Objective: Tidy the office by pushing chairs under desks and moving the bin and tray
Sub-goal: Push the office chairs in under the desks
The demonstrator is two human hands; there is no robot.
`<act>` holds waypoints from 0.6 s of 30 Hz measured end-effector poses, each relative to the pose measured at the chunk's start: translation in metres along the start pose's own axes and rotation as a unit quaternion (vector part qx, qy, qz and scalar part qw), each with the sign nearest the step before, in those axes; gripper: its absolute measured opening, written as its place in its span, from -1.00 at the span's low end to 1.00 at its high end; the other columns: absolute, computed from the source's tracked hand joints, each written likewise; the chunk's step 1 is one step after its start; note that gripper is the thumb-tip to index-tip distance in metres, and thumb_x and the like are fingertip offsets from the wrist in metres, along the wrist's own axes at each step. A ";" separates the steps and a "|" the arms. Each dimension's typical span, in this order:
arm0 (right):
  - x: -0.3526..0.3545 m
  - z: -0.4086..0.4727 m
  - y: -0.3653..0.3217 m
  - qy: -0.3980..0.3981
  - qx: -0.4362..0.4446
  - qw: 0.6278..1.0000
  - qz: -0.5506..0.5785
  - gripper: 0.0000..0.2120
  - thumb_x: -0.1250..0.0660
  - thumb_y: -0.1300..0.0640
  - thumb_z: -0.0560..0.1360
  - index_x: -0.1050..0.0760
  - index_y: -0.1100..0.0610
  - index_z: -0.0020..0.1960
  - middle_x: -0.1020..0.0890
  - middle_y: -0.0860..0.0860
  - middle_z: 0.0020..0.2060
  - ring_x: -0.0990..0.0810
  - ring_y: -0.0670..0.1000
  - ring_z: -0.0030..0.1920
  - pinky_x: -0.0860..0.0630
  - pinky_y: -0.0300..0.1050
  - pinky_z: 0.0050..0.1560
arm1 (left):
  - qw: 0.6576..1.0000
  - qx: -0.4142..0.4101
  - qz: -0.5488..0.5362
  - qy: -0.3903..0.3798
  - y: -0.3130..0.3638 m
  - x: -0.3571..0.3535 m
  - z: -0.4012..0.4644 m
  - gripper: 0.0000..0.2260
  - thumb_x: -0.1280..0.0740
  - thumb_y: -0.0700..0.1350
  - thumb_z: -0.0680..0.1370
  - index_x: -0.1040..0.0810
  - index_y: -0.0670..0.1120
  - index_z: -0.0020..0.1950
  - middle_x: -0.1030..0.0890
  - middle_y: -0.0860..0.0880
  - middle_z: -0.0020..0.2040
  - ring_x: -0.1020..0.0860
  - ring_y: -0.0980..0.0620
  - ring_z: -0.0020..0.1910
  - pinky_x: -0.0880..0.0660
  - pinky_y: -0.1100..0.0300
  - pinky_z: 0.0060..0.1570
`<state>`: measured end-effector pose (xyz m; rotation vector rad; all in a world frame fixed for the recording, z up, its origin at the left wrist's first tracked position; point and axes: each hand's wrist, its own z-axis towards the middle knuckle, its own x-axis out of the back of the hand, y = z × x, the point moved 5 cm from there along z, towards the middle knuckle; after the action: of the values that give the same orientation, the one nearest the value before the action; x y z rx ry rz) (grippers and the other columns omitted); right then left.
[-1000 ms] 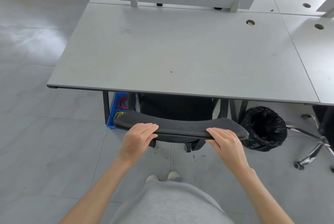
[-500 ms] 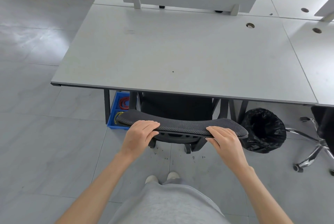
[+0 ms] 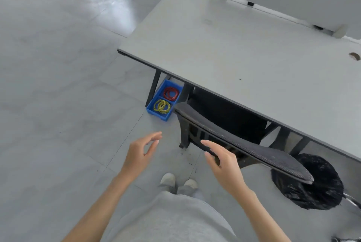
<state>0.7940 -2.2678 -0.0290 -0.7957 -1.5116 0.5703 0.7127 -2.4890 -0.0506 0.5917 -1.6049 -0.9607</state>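
Left hand point(image 3: 141, 152) loosely spread, thumb and forefinger apart, holding nothing, hovering over bare floor point(image 3: 58, 105). Right hand point(image 3: 220, 160) likewise slack and empty, fingers extended leftward, just in front of the near edge of the chair back point(image 3: 244, 144); contact with it not determinable.

Outward from left hand: blue tray point(image 3: 159, 115) farther off and slightly right, on the floor at the desk's left end, near half exposed, far half under the desk point(image 3: 234, 46) edge, just right of a dark desk leg point(image 3: 153, 88). Two compartments: yellow bands point(image 3: 161, 106) in the near one, red bands point(image 3: 171, 93) in the far one. Long axis of tray running near-to-far, tilted a little rightward, roughly in line with the left hand's reach. Left hand plainly the nearer; right hand well apart from it, with the chair's left corner between.

Outward from right hand: chair back as a long dark mesh bar, axis running from far left to near right, parallel to the desk edge, seat already beneath the desktop. Bin point(image 3: 312, 187), lined with a black bag, at the chair's right end, partly overlapped by it, standing out in front of the desk.

Judged: chair step finished here; tray next, best taken by the left hand at the near short wall.
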 end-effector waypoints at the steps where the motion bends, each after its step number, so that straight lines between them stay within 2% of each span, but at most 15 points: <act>1: -0.016 0.010 -0.010 -0.038 0.003 0.999 0.013 -0.70 -0.22 0.19 0.55 -0.48 0.09 0.27 -0.50 -0.19 0.14 -0.48 -0.20 0.13 -0.39 -0.30 0.17 | 0.999 0.041 -0.017 0.011 -0.015 0.009 -0.017 -0.80 -0.28 -0.22 0.54 -0.57 -0.06 0.13 -0.58 0.44 -0.12 -0.53 0.44 -0.03 -0.40 0.54 -0.02; 3: -0.047 0.029 -0.031 -0.099 0.011 0.994 0.037 -0.72 -0.22 0.21 0.55 -0.50 0.10 0.24 -0.54 -0.18 0.10 -0.52 -0.20 0.10 -0.40 -0.31 0.17 | 0.990 0.125 -0.058 0.034 -0.047 0.023 -0.055 -0.82 -0.27 -0.21 0.55 -0.58 -0.06 0.11 -0.58 0.47 -0.16 -0.57 0.39 -0.05 -0.41 0.56 -0.05; 6: -0.089 0.050 -0.056 -0.156 0.004 0.984 0.085 -0.75 -0.21 0.24 0.55 -0.53 0.09 0.19 -0.59 -0.17 0.03 -0.55 -0.26 0.05 -0.42 -0.44 0.07 | 0.961 0.232 -0.115 0.095 -0.087 0.044 -0.112 -0.78 -0.25 -0.24 0.56 -0.55 0.07 0.03 -0.64 0.36 -0.15 -0.60 0.29 -0.08 -0.49 0.45 -0.04; 9: -0.125 0.063 -0.068 -0.183 -0.023 0.977 0.108 -0.75 -0.20 0.27 0.55 -0.53 0.08 0.16 -0.60 -0.20 -0.02 -0.52 -0.35 0.03 -0.42 -0.51 -0.02 | 0.926 0.305 -0.166 0.147 -0.117 0.067 -0.149 -0.73 -0.21 -0.27 0.57 -0.52 0.11 0.03 -0.67 0.24 -0.11 -0.62 0.15 -0.04 -0.50 0.35 0.00; 13: -0.166 0.075 -0.073 -0.197 -0.072 0.969 0.128 -0.73 -0.20 0.32 0.53 -0.54 0.03 0.08 -0.64 -0.13 -0.04 -0.57 -0.26 0.00 -0.44 -0.49 -0.05 | 0.904 0.323 -0.193 0.201 -0.142 0.109 -0.149 -0.74 -0.18 -0.24 0.59 -0.52 0.11 0.09 -0.67 0.18 -0.04 -0.61 0.18 -0.03 -0.50 0.14 0.08; 15: -0.180 0.082 -0.077 -0.205 -0.088 0.965 0.140 -0.68 -0.21 0.34 0.53 -0.51 -0.07 0.02 -0.64 -0.13 -0.03 -0.59 -0.24 -0.01 -0.48 -0.43 -0.01 | 0.897 0.317 -0.209 0.226 -0.149 0.129 -0.131 -0.77 -0.19 -0.20 0.59 -0.52 0.09 0.12 -0.66 0.17 -0.03 -0.61 0.17 -0.03 -0.51 0.15 0.07; 18: -0.194 0.106 -0.088 -0.213 -0.086 0.963 0.141 -0.71 -0.21 0.35 0.53 -0.51 -0.02 0.05 -0.64 -0.10 -0.01 -0.60 -0.26 -0.04 -0.48 -0.43 -0.01 | 0.900 0.278 -0.226 0.248 -0.154 0.165 -0.083 -0.76 -0.18 -0.04 0.51 -0.51 0.06 0.14 -0.66 0.14 -0.01 -0.62 0.16 -0.01 -0.52 0.26 0.06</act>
<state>0.6740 -2.4612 -0.0994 -1.0823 -1.8737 0.8729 0.7328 -2.7268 -0.0833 1.5305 -1.2770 -0.5813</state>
